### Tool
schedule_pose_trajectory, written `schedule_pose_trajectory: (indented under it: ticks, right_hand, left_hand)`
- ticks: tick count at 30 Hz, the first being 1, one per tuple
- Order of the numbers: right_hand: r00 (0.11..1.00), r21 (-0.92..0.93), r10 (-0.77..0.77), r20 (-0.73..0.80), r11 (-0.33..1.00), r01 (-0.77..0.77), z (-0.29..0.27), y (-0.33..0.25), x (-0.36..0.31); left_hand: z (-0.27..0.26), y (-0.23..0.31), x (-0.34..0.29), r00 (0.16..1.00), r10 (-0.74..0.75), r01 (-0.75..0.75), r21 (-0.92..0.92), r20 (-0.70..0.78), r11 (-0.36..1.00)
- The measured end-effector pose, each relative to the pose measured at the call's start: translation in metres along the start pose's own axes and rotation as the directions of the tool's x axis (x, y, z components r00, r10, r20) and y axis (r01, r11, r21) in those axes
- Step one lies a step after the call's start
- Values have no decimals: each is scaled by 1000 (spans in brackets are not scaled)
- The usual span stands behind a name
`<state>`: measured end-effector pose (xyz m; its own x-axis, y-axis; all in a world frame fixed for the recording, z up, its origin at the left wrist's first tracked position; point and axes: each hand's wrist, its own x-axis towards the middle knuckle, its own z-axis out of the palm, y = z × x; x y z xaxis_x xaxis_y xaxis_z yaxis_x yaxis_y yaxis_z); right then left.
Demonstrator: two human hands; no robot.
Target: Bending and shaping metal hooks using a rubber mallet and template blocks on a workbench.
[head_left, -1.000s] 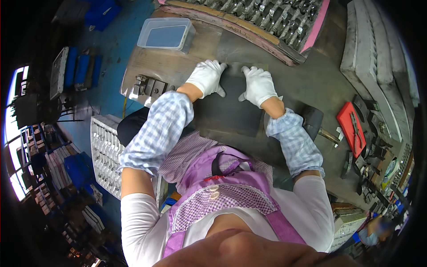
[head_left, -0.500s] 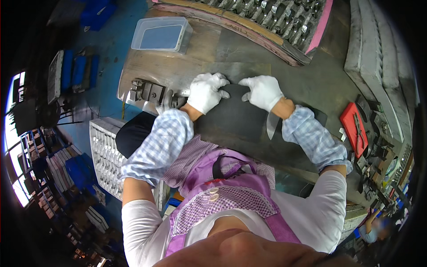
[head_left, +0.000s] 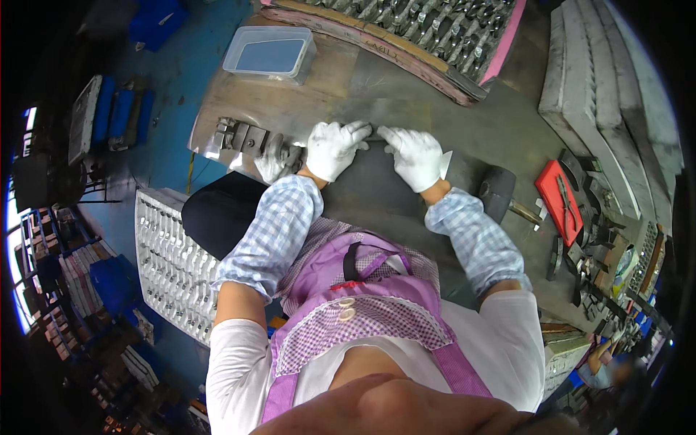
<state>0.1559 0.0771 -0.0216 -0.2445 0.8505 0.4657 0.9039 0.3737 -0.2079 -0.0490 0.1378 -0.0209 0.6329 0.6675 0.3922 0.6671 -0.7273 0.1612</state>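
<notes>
Both my hands wear white gloves and rest on a dark flat sheet (head_left: 377, 181) lying on the metal workbench (head_left: 326, 94). My left hand (head_left: 332, 148) lies palm down near the sheet's far edge, fingers together, pointing right. My right hand (head_left: 415, 156) lies beside it, fingers pointing left, almost touching the left fingertips. A small thin dark piece (head_left: 373, 136) sits between the fingertips; whether either hand grips it is unclear. Checked sleeve covers are on both forearms.
A metal fixture (head_left: 243, 138) with a crumpled white glove (head_left: 274, 161) lies left of my hands. A clear plastic box (head_left: 270, 52) stands at the far left. A rack of metal parts (head_left: 406, 25) runs along the back. A mallet (head_left: 500, 194), red tray (head_left: 558, 199) and pliers lie right.
My hands have shifted from the sheet's middle toward its far edge and closer together, fingertips now nearly meeting. The view has moved slightly.
</notes>
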Motion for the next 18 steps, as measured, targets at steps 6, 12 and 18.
schedule_pose_trajectory:
  ticks: [6, 12, 18]
  right_hand:
    - [603, -78, 181, 776, 978, -193, -95, -7, 68]
    - [750, -33, 43, 660, 999, -28, -122, -11, 98]
    - [966, -179, -141, 218, 967, 182, -105, -39, 41]
  left_hand:
    - [-38, 10, 1, 987, 3, -15, -76, -159, 997]
    - [-115, 6, 44, 968, -154, 174, -89, 196, 981]
    - [-151, 4, 54, 622, -75, 244, -102, 779, 964]
